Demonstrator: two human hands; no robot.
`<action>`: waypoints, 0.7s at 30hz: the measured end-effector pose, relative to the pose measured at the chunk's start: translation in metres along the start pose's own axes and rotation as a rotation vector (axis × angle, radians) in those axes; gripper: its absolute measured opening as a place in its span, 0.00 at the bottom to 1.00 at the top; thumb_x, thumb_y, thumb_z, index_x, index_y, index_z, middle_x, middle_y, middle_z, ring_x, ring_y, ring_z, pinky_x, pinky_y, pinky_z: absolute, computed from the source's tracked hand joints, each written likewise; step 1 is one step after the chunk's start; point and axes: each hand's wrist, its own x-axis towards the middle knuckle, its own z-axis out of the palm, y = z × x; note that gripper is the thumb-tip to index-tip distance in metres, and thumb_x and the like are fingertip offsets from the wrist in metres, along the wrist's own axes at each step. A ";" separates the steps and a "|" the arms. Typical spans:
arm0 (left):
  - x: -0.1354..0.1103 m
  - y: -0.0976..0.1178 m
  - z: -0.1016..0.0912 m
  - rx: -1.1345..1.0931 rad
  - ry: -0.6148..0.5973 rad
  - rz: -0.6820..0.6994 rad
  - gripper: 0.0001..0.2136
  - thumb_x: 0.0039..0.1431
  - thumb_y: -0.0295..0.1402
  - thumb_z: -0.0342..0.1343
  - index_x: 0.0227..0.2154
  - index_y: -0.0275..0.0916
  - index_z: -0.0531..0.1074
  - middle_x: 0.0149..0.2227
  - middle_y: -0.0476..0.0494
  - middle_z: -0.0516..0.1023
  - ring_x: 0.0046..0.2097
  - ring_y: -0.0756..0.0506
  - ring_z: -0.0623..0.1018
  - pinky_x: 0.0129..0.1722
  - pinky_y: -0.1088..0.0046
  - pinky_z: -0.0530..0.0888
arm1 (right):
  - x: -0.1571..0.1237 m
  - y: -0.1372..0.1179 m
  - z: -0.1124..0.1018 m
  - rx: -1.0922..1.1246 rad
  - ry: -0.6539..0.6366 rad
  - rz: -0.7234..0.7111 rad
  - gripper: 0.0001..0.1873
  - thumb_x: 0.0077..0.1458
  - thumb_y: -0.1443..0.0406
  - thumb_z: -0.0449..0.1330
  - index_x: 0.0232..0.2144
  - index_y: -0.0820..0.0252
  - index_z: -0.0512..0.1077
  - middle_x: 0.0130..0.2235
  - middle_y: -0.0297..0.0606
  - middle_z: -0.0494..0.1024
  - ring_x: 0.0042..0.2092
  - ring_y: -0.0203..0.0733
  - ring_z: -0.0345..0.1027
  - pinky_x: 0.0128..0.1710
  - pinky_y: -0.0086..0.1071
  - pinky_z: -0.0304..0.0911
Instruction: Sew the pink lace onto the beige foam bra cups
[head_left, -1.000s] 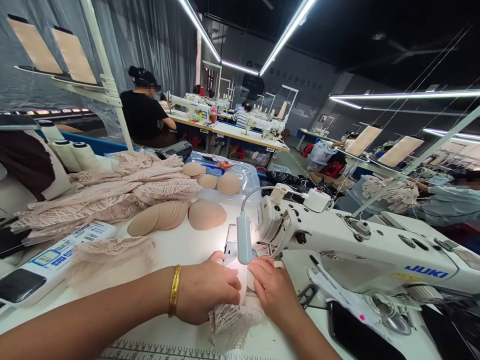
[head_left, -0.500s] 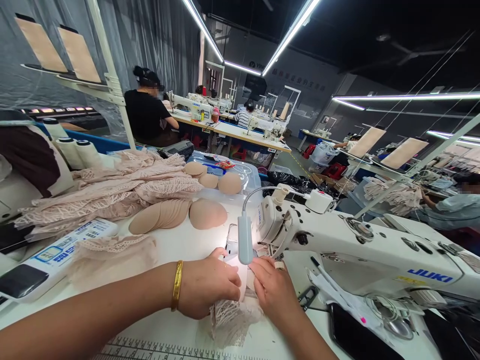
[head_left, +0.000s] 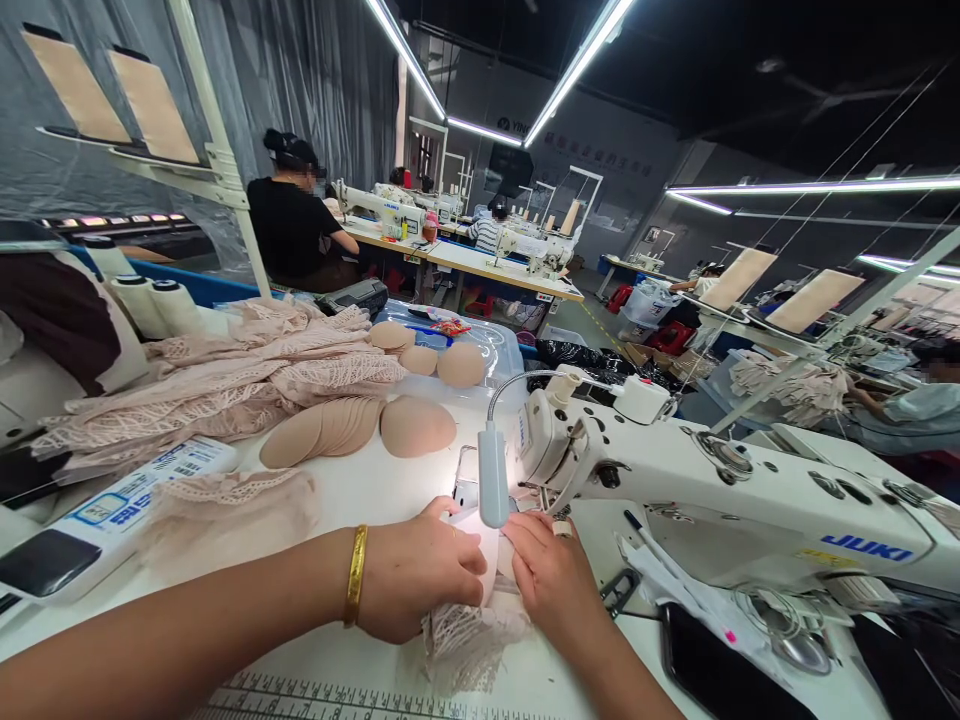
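Observation:
At the sewing machine [head_left: 697, 500], a pale pink pad [head_left: 487, 570] lies close to the needle area, lit by the machine lamp [head_left: 492, 475]. My left hand [head_left: 420, 575], with a gold bangle at the wrist, is curled over the pad's left side and grips it. Beige lace fabric [head_left: 472, 640] bunches out below those fingers toward the table's front. On the pad's right side, my right hand [head_left: 555, 570] keeps its fingers together on the edge of the work. The lamp hides the needle and part of the pad.
Left stand a pile of beige lace [head_left: 225, 380], fanned beige pads [head_left: 322, 432], a lace piece [head_left: 232, 505] and a labelled white box [head_left: 127, 510]. Right lie a black phone [head_left: 720, 660] and small black snips [head_left: 619, 592]. A ruler strip [head_left: 300, 700] runs along the front. Co-workers sit farther off.
The view has shifted very slightly. Both hands stay in nearly the same place on the pad and lace.

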 end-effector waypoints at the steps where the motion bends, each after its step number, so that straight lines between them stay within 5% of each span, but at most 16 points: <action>1: 0.000 0.000 0.000 -0.005 -0.008 -0.003 0.13 0.39 0.20 0.62 0.28 0.39 0.68 0.35 0.47 0.77 0.36 0.42 0.74 0.45 0.55 0.66 | 0.000 0.000 0.000 0.000 -0.001 0.000 0.23 0.58 0.79 0.51 0.48 0.55 0.74 0.51 0.35 0.83 0.49 0.49 0.74 0.44 0.40 0.62; 14: 0.002 -0.012 0.001 0.000 0.062 -0.020 0.15 0.36 0.17 0.59 0.28 0.39 0.68 0.37 0.47 0.79 0.35 0.43 0.75 0.47 0.54 0.66 | -0.004 0.009 0.008 -0.010 0.008 0.013 0.22 0.62 0.77 0.49 0.51 0.57 0.73 0.51 0.40 0.83 0.50 0.51 0.74 0.46 0.43 0.64; 21: 0.006 -0.018 0.006 0.059 0.066 -0.046 0.17 0.33 0.15 0.57 0.28 0.39 0.65 0.36 0.49 0.79 0.37 0.42 0.76 0.49 0.53 0.65 | -0.002 0.003 -0.008 0.125 0.036 -0.086 0.22 0.59 0.79 0.49 0.47 0.55 0.73 0.46 0.37 0.83 0.49 0.48 0.74 0.44 0.40 0.65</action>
